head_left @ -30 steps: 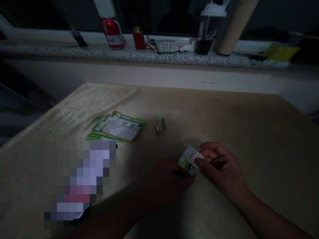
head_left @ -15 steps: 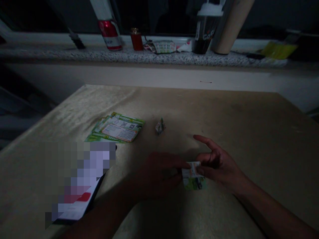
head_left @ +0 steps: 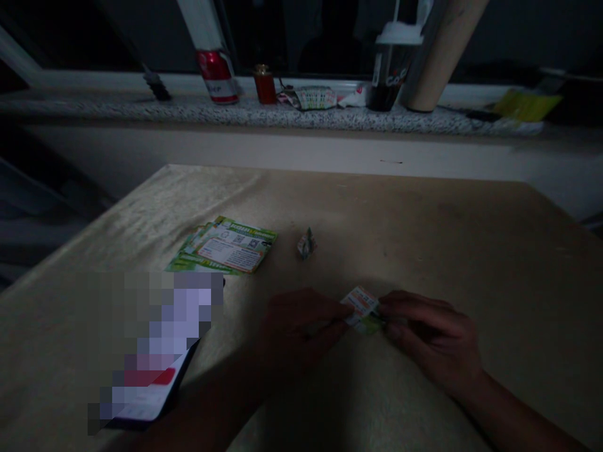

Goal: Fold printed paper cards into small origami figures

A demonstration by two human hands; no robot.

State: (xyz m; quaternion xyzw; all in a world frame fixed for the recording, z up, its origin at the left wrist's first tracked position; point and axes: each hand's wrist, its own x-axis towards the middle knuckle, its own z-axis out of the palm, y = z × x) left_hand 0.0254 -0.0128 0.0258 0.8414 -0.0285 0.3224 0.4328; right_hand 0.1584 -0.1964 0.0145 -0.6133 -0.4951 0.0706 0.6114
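Observation:
A small folded piece of printed paper [head_left: 362, 302], white, orange and green, is held between my two hands above the table. My left hand [head_left: 301, 326] pinches its left edge, thumb and forefinger closed on it. On the opposite side my right hand [head_left: 433, 329] grips the right corner with fingertips and thumb. The paper is turned so one corner points away from me. Beyond the hands stands a small folded paper shape [head_left: 307, 245] with a pointed top. To its left lies a fanned stack of green-and-white leaflets [head_left: 235, 245].
A phone [head_left: 164, 376], partly pixelated, lies on the table [head_left: 452, 238] beside my left forearm. Along the granite windowsill [head_left: 264, 119] stand a red can [head_left: 219, 78], a small orange bottle [head_left: 265, 85], crumpled wrappers [head_left: 316, 98], a lidded cup [head_left: 389, 69] and a tall tube [head_left: 438, 59].
The paper has been rotated between my hands, so a corner now points away. My right hand's extended forefinger has come down, and its fingers close on the paper's right corner.

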